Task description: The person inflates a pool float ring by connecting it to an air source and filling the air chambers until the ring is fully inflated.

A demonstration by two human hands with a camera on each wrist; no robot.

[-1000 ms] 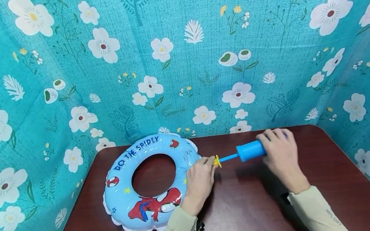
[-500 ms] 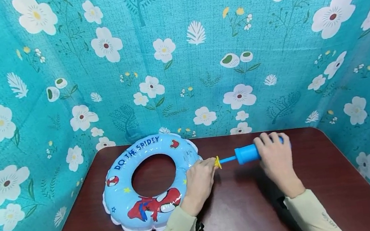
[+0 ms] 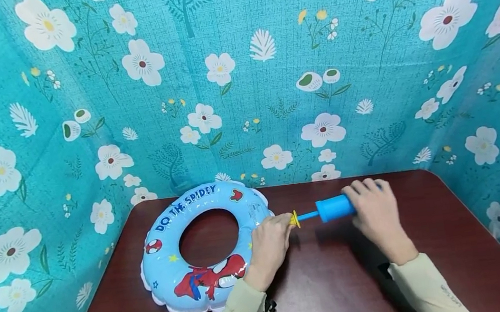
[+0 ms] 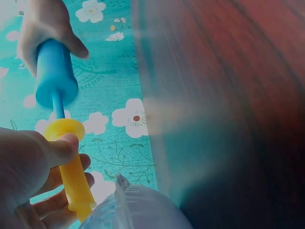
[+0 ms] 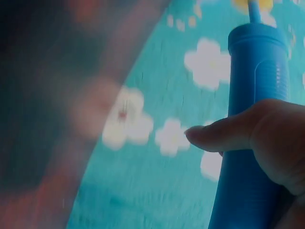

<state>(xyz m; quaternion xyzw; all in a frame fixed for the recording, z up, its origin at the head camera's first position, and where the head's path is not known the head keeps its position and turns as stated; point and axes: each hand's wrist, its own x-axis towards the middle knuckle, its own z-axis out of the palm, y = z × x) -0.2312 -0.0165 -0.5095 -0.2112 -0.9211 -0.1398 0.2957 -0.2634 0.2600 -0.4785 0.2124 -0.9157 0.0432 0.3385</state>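
A light blue inflatable swim ring (image 3: 173, 289) with cartoon prints lies at the left of the table. At its right side my left hand (image 3: 269, 246) holds the yellow nozzle end (image 4: 76, 181) of a hand pump, thumb just below the round yellow flange (image 4: 64, 129). In the left wrist view this yellow part reaches down to the ring's clear edge (image 4: 147, 210). My right hand (image 3: 378, 212) grips the pump's blue barrel (image 3: 334, 208), held level above the table. A short stretch of thin blue rod (image 3: 308, 215) shows between flange and barrel.
The dark reddish-brown table (image 3: 325, 284) carries the ring and reaches back to a teal flowered curtain (image 3: 242, 98), which also runs along both sides. A small black object (image 3: 268, 308) sits under my left wrist.
My right hand and the blue barrel have shifted slightly left, so a bit less of the rod shows. The left hand and the ring stay where they were.
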